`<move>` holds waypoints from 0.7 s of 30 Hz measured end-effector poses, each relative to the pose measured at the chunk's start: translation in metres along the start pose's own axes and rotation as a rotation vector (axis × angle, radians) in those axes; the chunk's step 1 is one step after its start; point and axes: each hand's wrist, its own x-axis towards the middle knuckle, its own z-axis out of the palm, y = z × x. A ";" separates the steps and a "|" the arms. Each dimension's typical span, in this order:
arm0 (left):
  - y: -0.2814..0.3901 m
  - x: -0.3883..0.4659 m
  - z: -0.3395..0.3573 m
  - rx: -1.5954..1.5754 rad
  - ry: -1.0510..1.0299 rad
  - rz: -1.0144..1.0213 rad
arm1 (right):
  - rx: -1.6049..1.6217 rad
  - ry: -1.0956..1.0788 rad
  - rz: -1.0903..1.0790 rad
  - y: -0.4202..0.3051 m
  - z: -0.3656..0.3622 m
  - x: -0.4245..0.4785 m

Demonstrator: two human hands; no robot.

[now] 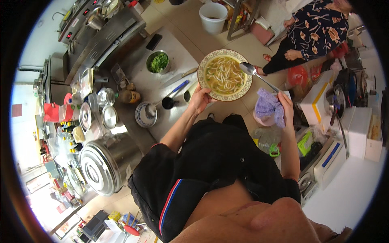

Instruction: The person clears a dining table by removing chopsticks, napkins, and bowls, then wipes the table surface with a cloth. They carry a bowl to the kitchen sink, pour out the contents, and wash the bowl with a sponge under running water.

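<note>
My left hand (pixel 201 98) grips the near-left rim of a patterned bowl (pixel 203 60), thumb on top. White noodles (pixel 226 74) in yellowish broth with green bits fill the bowl, which is held out in front of me above the floor. In my right hand (pixel 285 104) are a metal spoon (pixel 248 68) and a purple cloth (pixel 269 107). The spoon's head lies over the bowl's right rim; whether it touches cannot be told. The cloth hangs bunched below the spoon's handle.
Left of the bowl is a steel counter (pixel 179 56) with a pot of chopped greens (pixel 158 62), a knife (pixel 179 77), a phone (pixel 154 42) and a small bowl holding a ladle (pixel 146 114). A large lidded pot (pixel 100 168) stands further left. Another person (pixel 317 30) is at upper right, near a white bucket (pixel 213 18).
</note>
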 end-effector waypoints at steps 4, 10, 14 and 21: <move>0.004 0.070 0.015 -0.008 0.047 0.052 | 0.189 -0.036 0.064 -0.013 -0.022 0.083; 0.011 0.171 0.042 -0.105 0.122 0.185 | 0.619 -0.637 0.208 -0.070 -0.054 0.226; 0.023 0.238 0.041 -0.105 0.156 0.259 | 0.823 -0.843 0.307 -0.100 -0.070 0.322; 0.071 0.343 0.026 -0.102 0.244 0.327 | 0.791 -0.583 0.411 -0.139 -0.068 0.477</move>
